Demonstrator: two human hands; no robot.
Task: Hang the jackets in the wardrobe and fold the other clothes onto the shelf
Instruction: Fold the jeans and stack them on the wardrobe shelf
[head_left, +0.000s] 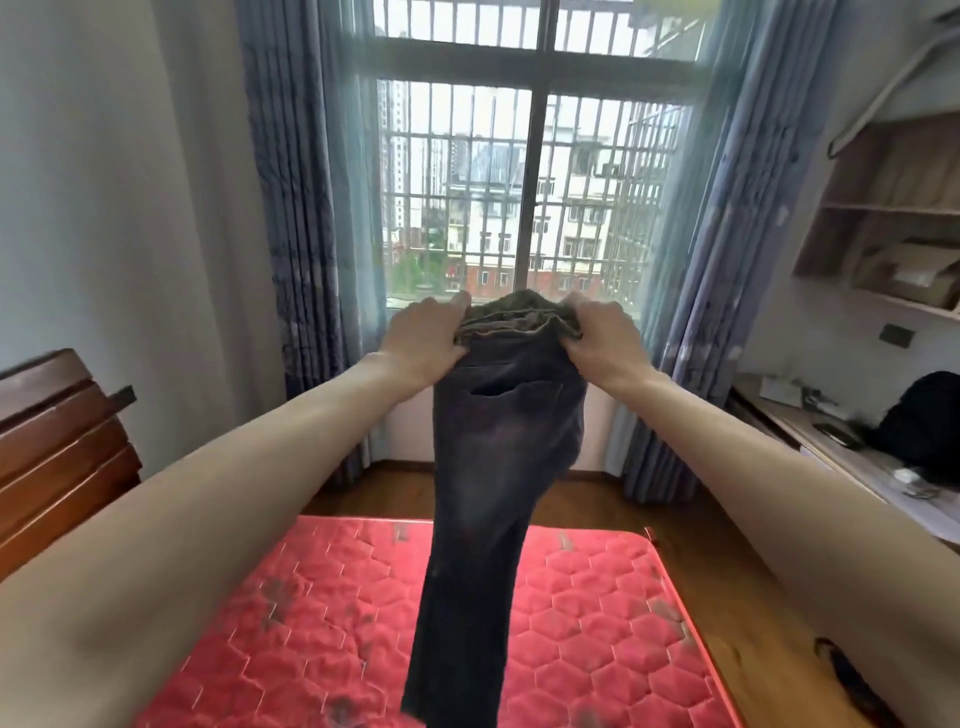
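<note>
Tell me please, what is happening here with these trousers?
A person holds up dark trousers by the waistband, the left hand and right hand gripping either side. The legs hang down over a red mattress. The trousers are not yet folded. Wooden shelves stand on the right.

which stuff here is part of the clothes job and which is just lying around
Part of the job:
- dark trousers, held up by the waistband
- left hand and right hand, gripping the waistband

Lying about:
- red mattress
- black bag on the desk
- cardboard boxes on the wall shelf
</note>
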